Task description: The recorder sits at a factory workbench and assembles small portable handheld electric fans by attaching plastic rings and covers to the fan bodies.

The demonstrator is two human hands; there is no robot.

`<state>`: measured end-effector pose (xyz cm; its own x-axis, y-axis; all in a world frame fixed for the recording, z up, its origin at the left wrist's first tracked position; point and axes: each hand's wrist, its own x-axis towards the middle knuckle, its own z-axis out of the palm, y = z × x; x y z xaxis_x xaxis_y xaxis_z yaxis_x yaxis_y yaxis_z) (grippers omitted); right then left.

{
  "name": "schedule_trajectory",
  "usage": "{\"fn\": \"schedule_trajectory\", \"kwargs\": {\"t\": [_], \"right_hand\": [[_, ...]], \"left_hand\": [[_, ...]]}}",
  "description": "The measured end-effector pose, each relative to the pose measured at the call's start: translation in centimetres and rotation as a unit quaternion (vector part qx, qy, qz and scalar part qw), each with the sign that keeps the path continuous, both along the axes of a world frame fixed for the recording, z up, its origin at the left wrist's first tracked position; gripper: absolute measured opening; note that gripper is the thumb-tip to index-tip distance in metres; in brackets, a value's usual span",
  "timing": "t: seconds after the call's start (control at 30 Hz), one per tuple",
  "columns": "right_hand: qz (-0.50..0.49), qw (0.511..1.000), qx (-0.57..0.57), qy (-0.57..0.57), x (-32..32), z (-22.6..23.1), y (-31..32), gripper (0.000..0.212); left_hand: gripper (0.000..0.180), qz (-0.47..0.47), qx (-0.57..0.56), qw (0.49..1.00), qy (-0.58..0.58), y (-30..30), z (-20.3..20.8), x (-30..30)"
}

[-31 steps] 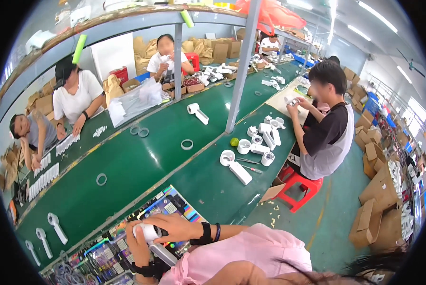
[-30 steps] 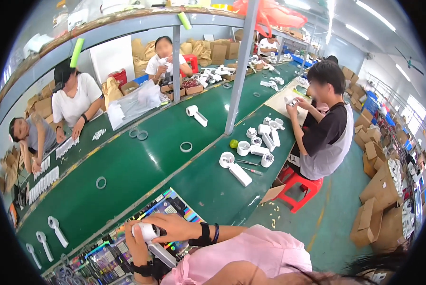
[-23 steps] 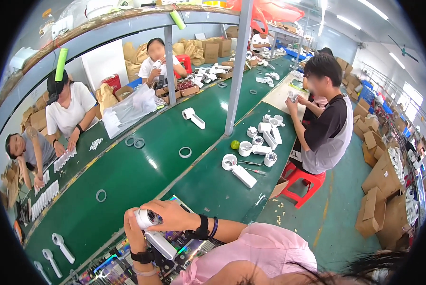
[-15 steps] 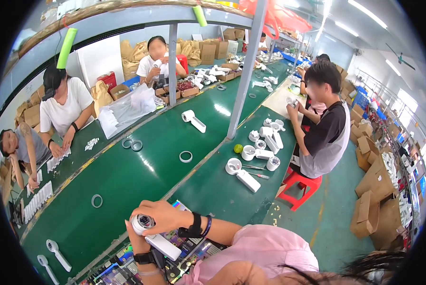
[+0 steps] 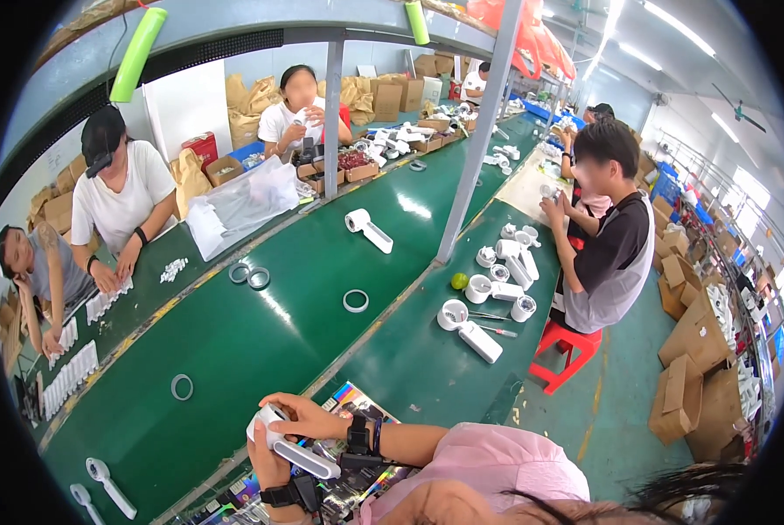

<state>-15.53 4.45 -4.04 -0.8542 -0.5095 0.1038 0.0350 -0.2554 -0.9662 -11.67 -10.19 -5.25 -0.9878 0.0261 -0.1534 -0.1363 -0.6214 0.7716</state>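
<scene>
Between my two hands is a white handheld fan (image 5: 308,459) with a round head and a long flat handle. My left hand (image 5: 268,462) is wrapped round the head from the lower left. Across the top of the head curl the fingers of my right hand (image 5: 309,417), closed on it. The handle points to the lower right over shiny printed sheets (image 5: 357,477) on the bench. My hands partly hide the fan's head.
A green conveyor belt (image 5: 234,367) runs beyond my hands, carrying grey rings (image 5: 355,301) and white fans (image 5: 368,229). More fan parts (image 5: 477,332), a screwdriver (image 5: 497,332) and a green ball (image 5: 459,281) lie to the right. A grey post (image 5: 479,131) rises beside the belt. Co-workers sit around.
The fan has turned in my hands: its open round end faced up before and is now turned away. My head view has shifted slightly, moving the bench items rightward in the picture.
</scene>
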Motion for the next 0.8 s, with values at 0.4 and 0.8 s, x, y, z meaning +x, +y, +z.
{"fn": "schedule_trajectory", "kwargs": {"t": [0.4,0.8], "right_hand": [[-0.021,0.999,0.027,0.017,-0.1,0.0,0.1,0.043],[-0.015,1.0,0.021,0.002,0.2,0.7,0.2,0.041]], "left_hand": [[0.042,0.004,0.017,1.0,-0.005,0.3,-0.2,-0.2],[0.039,0.02,0.02,1.0,-0.011,0.6,0.5,0.1]]}}
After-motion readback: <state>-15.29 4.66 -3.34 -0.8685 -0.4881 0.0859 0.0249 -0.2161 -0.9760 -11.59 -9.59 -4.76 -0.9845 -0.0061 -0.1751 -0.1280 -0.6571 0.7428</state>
